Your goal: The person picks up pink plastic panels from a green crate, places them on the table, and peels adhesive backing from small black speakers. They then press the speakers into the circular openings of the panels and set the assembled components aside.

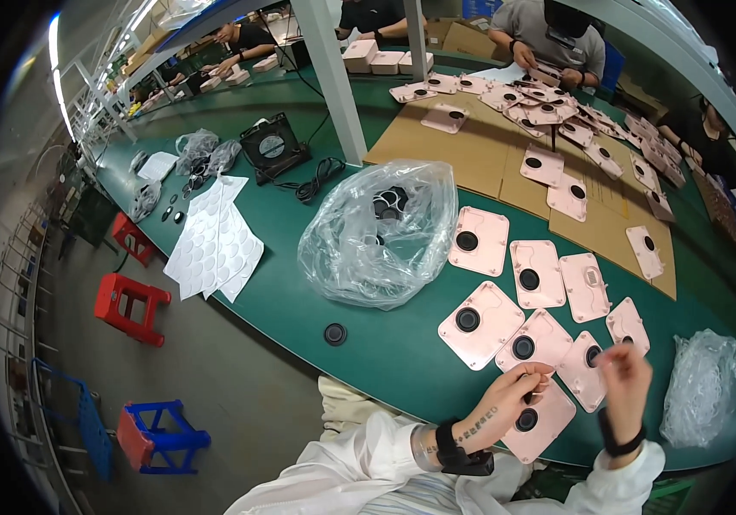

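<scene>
My left hand is over the near pink panels, its thumb and fingertips pinched together. Whatever it may hold is too small to make out. To its right my right hand is raised, its curled fingers smeared by motion. Beneath my left hand lies a pink square panel with a black round part on it. Around the hands are several similar panels, among them one pink panel with its black disc. Another pink panel shows a small pale oval opening instead of a disc.
A clear plastic bag of black round parts stands mid-table, with one loose black part nearby. White sticker sheets lie left; another plastic bag lies right. Beyond, cardboard bears many panels, where a person handles one.
</scene>
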### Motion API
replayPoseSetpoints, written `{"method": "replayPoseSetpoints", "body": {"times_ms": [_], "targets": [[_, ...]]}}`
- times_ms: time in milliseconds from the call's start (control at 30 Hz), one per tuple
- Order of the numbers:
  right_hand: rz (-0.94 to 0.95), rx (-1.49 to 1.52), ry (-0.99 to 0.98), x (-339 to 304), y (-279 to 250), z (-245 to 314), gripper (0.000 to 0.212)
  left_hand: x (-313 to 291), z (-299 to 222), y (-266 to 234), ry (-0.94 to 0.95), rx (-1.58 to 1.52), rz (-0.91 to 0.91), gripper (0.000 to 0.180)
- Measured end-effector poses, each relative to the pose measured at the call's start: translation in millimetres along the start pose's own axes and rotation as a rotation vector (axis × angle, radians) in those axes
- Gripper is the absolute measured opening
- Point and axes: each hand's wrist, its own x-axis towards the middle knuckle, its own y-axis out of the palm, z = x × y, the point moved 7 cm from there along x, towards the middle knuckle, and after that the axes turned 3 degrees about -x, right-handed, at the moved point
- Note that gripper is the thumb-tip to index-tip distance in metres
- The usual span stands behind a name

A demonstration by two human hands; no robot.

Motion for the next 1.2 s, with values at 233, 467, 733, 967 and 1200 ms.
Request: {"method": "replayPoseSetpoints", "body": {"times_ms": [233, 467, 733, 967, 1200], "targets": [[0.17, 0.026, 0.02, -39, 39, 40, 0.021, 2, 9, 14, -0.059, -0.026, -0.057, 0.033], [0.073, 0.1, 0.171, -33, 21, 15, 0.019, 0, -1, 14, 0.038, -0.121, -0.134, 0.034], [-0.053, -0.161, -0.306, -32, 14, 55, 0.018, -7, 19, 8, -0.242, -0.11, -0.128, 0.031], [0.088, -0.391, -0.504, -45, 20, 80, 0.02, -7, 6, 8, -0.172, -0.015, -0.083, 0.027], [0.083, -0.315, -0.552, -40, 29, 81, 0.018, -3, 0, 1, -0.098, 0.08, -0.087, 0.023]]}}
